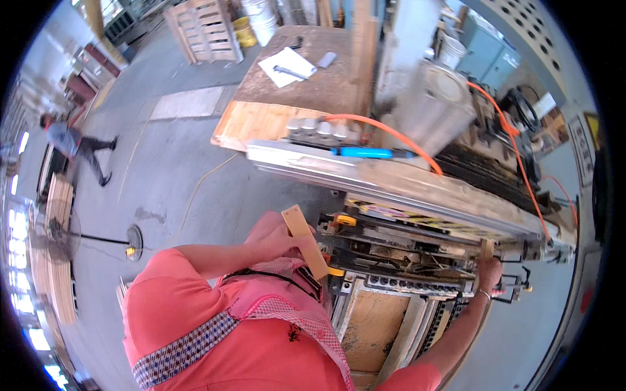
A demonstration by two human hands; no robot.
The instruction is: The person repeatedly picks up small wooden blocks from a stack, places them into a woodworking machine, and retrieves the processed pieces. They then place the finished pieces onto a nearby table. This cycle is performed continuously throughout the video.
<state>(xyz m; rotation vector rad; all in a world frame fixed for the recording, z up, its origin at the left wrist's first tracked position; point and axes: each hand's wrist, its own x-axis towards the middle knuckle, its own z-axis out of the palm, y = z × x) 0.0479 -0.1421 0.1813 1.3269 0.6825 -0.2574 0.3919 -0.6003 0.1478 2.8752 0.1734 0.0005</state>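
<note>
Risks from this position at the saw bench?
1. The left hand grips a short wood strip close to the machine's edge; a slip might put fingers near moving parts.
2. The right hand reaches far out to a wood piece, so balance looks stretched.
3. The orange hose lies across the rail and may snag.

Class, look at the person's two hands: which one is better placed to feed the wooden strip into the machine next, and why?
Probably the left hand: it already holds the wooden strip beside the machine. The right hand is on a small wooden piece at the far end.
</note>
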